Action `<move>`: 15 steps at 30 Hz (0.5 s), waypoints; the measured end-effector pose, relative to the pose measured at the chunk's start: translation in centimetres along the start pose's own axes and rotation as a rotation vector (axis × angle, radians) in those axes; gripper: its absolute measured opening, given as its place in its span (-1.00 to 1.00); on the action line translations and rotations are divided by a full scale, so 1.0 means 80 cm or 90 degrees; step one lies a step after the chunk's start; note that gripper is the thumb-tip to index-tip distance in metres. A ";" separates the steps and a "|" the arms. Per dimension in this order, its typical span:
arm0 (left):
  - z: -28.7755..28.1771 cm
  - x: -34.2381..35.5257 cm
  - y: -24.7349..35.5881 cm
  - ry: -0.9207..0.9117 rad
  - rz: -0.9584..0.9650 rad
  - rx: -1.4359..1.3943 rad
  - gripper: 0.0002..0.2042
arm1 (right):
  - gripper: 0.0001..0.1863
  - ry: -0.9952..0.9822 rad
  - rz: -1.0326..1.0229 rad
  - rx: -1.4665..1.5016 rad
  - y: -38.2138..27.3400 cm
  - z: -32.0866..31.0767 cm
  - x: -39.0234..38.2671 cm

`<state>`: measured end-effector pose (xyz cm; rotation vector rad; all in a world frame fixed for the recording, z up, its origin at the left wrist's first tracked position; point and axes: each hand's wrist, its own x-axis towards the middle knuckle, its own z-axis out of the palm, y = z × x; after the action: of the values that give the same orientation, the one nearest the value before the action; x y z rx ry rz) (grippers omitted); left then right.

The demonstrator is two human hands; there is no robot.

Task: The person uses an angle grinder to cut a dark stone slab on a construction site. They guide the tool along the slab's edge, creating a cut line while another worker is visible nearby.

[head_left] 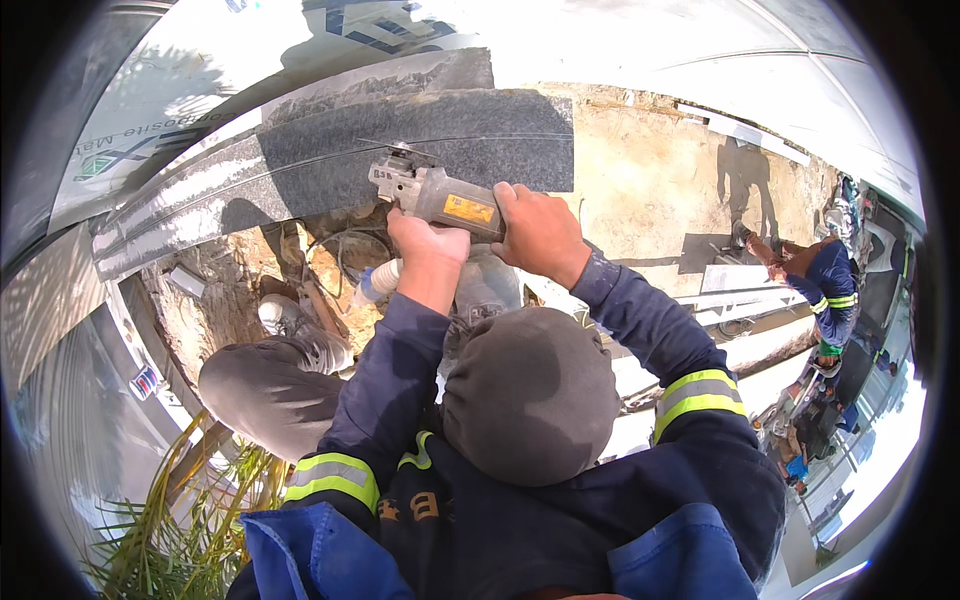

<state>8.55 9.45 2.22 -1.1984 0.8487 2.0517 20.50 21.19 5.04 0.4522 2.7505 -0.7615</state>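
Note:
Both my hands are on an angle grinder (440, 193), grey with a yellow label and a metal gear head. My left hand (432, 243) is closed at the near side of the grinder by its head, with some fingers hidden beneath. Around the rear of the body wraps my right hand (543, 232). A thin disc (405, 150), seen nearly edge-on, sits at the head's far side, over a long dark grey stone slab (505, 125). A pale straight line runs along the slab near the disc. Whether the disc touches the stone I cannot tell.
Rubble and a looped cable (350, 250) lie below the slab, near my shoe (325, 345). At the right another person (830, 280) in dark blue crouches. Long green leaves (190, 510) rise at lower left. White sheeting (640, 40) stands beyond the slab.

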 end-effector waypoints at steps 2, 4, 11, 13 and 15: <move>0.012 0.006 -0.007 0.021 0.038 0.006 -0.53 | -0.29 -0.008 0.011 -0.008 0.005 -0.001 0.003; 0.017 0.008 -0.013 0.028 0.057 0.022 -0.55 | -0.27 -0.009 0.010 -0.005 0.012 -0.005 0.004; 0.019 -0.024 -0.048 -0.121 0.028 0.085 -0.51 | -0.30 0.003 -0.068 -0.076 0.075 -0.052 0.016; 0.009 -0.027 -0.064 -0.180 0.029 0.129 -0.52 | -0.35 0.001 -0.077 -0.115 0.099 -0.075 0.013; -0.007 -0.028 -0.074 -0.257 0.026 0.171 -0.53 | -0.36 0.004 -0.084 -0.137 0.111 -0.088 0.011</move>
<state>14.24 12.18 2.71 -0.5997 0.9147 2.0349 21.79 32.40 6.58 0.2305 2.8493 -0.4846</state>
